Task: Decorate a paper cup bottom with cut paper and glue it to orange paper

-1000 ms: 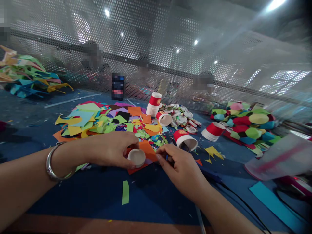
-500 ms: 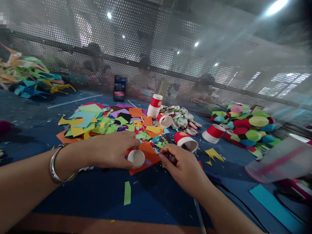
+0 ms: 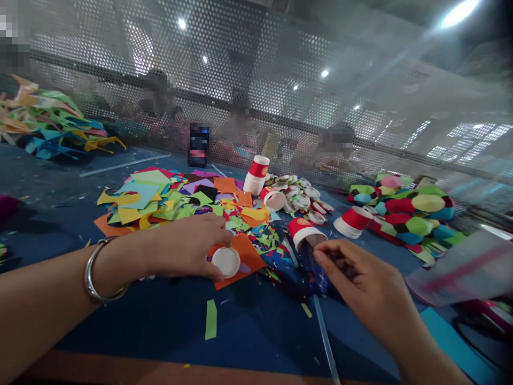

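My left hand [image 3: 196, 246], with a silver bangle at the wrist, pinches a small round white cup piece [image 3: 225, 262]. That piece lies over an orange sheet [image 3: 250, 256] with a purple patch. My right hand [image 3: 356, 272] has its fingers curled near the mouth of a tipped red and white paper cup [image 3: 302, 230]; whatever is between its fingertips is too small to make out. Beside this hand lies a dark blue glue gun, partly blurred, with a clear glue stick [image 3: 325, 337] running below it.
Colored paper scraps [image 3: 160, 200] spread behind my left hand. Stacked cups [image 3: 256, 175] and a heap of cut cup pieces [image 3: 300, 198] stand farther back. Patchwork paper items [image 3: 412, 206] and a translucent container [image 3: 457, 267] are at right. A phone [image 3: 199, 144] leans against the mesh.
My right hand has moved right, away from the orange sheet, to beside the tipped cup. The dark blue tool and glue stick show more. My left hand stays nearly in place.
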Available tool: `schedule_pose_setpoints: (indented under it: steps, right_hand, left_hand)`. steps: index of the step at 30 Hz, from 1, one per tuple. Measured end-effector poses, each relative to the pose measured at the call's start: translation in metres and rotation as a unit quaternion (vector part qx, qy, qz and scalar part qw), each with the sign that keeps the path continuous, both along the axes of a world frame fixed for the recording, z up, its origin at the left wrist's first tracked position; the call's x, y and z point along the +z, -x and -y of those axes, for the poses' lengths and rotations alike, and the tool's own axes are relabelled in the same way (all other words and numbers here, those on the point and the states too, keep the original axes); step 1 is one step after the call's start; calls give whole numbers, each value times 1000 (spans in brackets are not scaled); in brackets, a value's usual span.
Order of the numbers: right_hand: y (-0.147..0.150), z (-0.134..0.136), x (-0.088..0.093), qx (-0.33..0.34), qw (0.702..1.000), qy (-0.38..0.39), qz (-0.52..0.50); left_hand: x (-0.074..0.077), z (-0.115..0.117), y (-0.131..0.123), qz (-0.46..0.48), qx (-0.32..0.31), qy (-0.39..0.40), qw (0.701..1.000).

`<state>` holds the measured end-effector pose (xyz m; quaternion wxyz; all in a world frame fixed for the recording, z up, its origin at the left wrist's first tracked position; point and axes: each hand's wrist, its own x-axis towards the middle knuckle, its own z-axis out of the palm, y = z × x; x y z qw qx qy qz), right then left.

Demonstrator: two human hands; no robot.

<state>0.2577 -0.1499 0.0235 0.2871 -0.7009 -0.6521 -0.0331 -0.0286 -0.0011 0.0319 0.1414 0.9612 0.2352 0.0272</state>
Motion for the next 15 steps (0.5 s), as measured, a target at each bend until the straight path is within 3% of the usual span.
schedule_pose_setpoints:
  steps: [4,10,15]
  right_hand:
    - [-25,2,-1,-44,999,4,14]
    - [-45,15,-16,-38,989,138,41]
    - [-61,29,-29,6,989,117,85]
  left_hand:
    - [-1,0,-1,-14,7,-5,1000]
    - [-2,-4,1,-11,-5,-8,1000]
    - [3,-4,4,4,0,30,1000]
